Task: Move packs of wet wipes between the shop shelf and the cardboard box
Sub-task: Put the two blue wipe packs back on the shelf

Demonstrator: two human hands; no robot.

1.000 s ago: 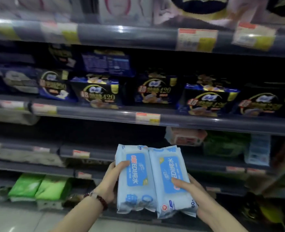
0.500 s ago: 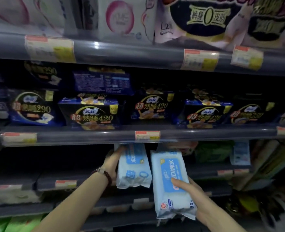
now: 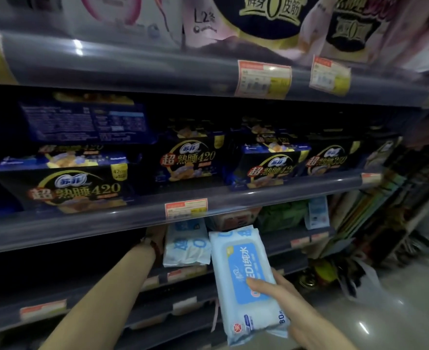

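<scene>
Head view shows two packs of wet wipes. One pack [image 3: 187,245] is going onto the shop shelf [image 3: 279,239], under the front edge of the dark shelf above it. The left hand [image 3: 155,236] reaches in beside that pack and touches its left side, but the shelf edge hides the fingers, so I cannot tell if they are closed on it or loose. The second pack [image 3: 248,284] is out in front of the shelf, in the air. The right hand [image 3: 291,306] is clamped on it, thumb on the blue label and fingers behind.

So one pack looks almost put away, and one pack is left to go. No cardboard box can be seen, so I cannot tell how many more packs wait.

Count: two blue wipe packs, two hands. On the shelf above sit four dark boxes [image 3: 190,160] facing front, with more behind. Three price tags [image 3: 263,78] show clearly; others are blurry. Green packs [image 3: 281,214] sit further right on the wipes shelf.
</scene>
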